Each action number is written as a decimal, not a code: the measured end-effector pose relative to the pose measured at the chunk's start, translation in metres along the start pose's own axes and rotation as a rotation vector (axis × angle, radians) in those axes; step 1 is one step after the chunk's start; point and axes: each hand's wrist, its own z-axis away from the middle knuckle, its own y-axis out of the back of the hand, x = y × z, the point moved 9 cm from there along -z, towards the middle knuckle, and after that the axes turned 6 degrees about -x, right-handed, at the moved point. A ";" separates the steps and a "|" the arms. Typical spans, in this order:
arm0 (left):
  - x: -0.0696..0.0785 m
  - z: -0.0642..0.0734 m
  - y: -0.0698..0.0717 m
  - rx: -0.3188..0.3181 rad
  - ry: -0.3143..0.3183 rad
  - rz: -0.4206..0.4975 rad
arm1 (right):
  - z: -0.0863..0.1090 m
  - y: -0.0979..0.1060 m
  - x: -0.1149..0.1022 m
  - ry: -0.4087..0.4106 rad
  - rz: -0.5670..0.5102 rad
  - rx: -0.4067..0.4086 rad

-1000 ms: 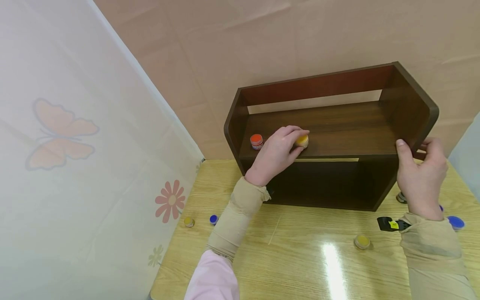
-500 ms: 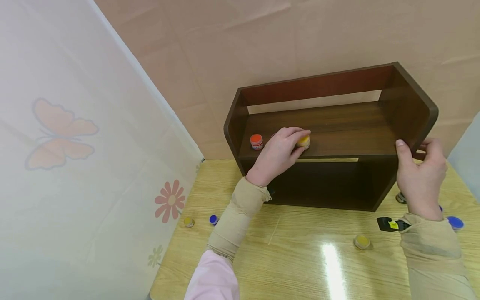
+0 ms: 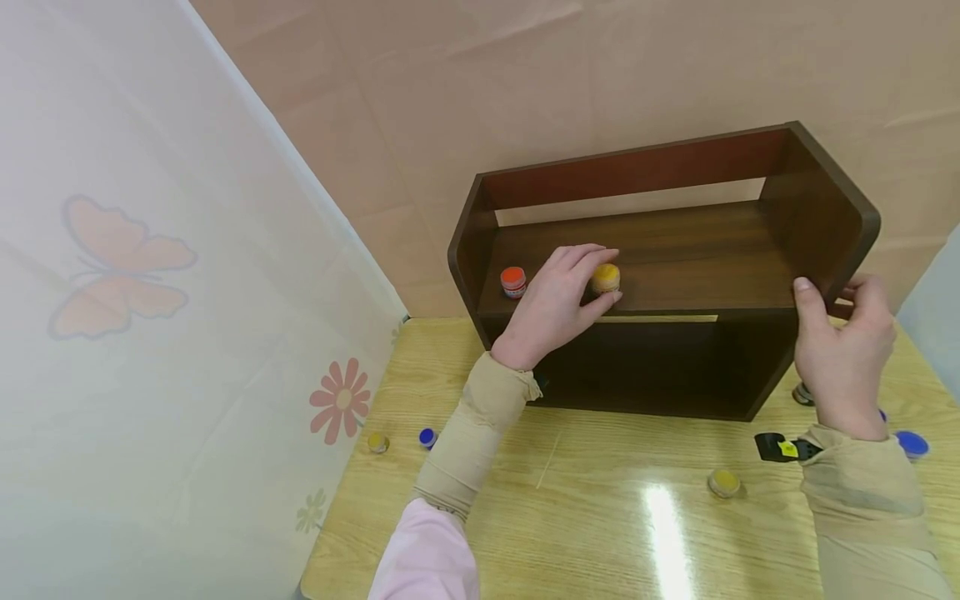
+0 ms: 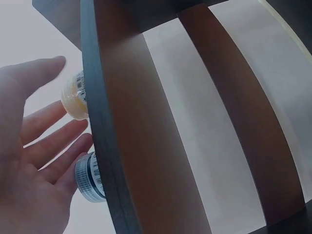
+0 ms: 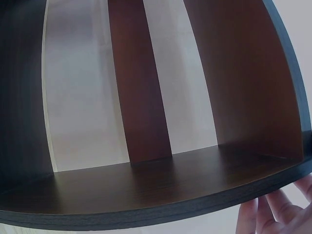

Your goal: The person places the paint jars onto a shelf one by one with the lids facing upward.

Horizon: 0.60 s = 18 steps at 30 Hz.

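Observation:
A small yellow-lidded paint jar (image 3: 606, 278) stands on the upper board of a dark brown shelf unit (image 3: 697, 258). Around it, my left hand (image 3: 551, 304) has its thumb and fingers spread; in the left wrist view the thumb is clear of the yellow jar (image 4: 75, 97). Another jar with a dark band (image 4: 90, 178) sits by the lower fingers there. To the hand's left is an orange-red-lidded jar (image 3: 513, 282). My right hand (image 3: 846, 354) grips the unit's right side panel, thumb in front; in the right wrist view its fingers (image 5: 278, 209) are partly hidden by the panel.
On the wooden table (image 3: 600, 508) lie a yellow jar (image 3: 723, 483) in front of the shelf, a yellow jar (image 3: 378, 442) and a blue jar (image 3: 428, 438) at left. A blue lid (image 3: 912, 444) and dark jar (image 3: 803, 394) are near the right arm. A patterned curtain (image 3: 187, 292) borders the left.
The left thumb and fingers have parted from around the yellow jar, which stays on the upper board after a slight shift. The right hand keeps its hold on the side panel.

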 end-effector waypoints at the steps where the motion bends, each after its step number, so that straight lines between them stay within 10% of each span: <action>1: 0.000 0.000 0.001 0.006 0.005 0.012 | 0.000 0.000 0.000 0.004 -0.002 0.003; 18: 0.004 0.015 0.022 0.173 -0.050 0.126 | -0.001 0.002 0.001 0.019 0.001 0.012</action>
